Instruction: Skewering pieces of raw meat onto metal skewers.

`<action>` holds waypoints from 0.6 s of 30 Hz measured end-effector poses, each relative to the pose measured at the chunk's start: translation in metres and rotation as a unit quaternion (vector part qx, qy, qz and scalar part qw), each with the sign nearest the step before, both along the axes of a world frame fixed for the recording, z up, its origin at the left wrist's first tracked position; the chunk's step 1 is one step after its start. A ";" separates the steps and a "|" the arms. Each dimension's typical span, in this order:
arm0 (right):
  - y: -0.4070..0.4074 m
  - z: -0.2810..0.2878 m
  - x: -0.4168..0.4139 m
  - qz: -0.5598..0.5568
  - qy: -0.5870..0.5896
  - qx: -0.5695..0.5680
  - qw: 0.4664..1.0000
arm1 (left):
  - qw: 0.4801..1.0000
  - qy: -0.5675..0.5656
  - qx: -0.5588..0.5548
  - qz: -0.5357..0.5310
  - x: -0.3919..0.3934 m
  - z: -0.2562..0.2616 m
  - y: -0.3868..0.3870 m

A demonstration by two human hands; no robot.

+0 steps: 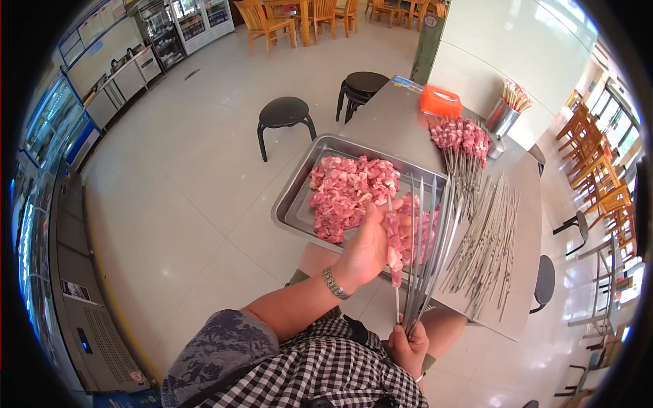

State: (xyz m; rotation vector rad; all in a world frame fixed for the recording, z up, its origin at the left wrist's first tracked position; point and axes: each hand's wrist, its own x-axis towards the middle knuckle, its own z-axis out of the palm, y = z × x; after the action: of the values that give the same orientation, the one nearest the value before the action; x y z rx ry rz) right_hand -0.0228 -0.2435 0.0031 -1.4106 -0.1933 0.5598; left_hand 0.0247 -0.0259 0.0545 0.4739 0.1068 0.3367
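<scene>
My right hand (408, 342) grips the lower ends of several flat metal skewers (421, 245), which fan upward. One of them, the leftmost, carries a row of raw meat pieces (393, 250). My left hand (365, 250), with a metal-band watch (335, 283) at the wrist, is at that threaded meat, with its fingers wrapped behind it. Beneath the hands lies a rectangular metal tray (293, 217) with a large heap of raw cut meat (352, 194). A smaller pile of meat (428, 224) in the tray's right part is partly hidden by the skewers.
Bare metal skewers (484, 250) lie spread on the grey table (520, 285). Behind them are loaded meat skewers (461, 137), an orange-red box (441, 101) and a metal cup of sticks (504, 115). Black stools (284, 112) stand beyond the tray; a white-tiled pillar (500, 56) rises behind the table.
</scene>
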 end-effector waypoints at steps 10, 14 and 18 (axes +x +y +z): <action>0.003 0.004 -0.006 0.003 -0.013 -0.013 1.000 | 1.000 0.010 0.009 -0.002 -0.001 0.014 -0.008; 0.006 0.005 -0.007 -0.005 -0.020 -0.011 1.000 | 1.000 0.023 0.014 -0.004 0.000 0.010 -0.011; 0.009 0.007 -0.003 -0.019 -0.029 0.007 0.999 | 0.999 -0.011 0.035 -0.024 0.005 0.006 -0.010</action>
State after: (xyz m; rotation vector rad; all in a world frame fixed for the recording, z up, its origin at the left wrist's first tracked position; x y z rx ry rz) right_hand -0.0253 -0.2344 0.0102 -1.4150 -0.2163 0.4864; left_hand 0.0294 -0.0355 0.0605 0.5418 0.0628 0.2987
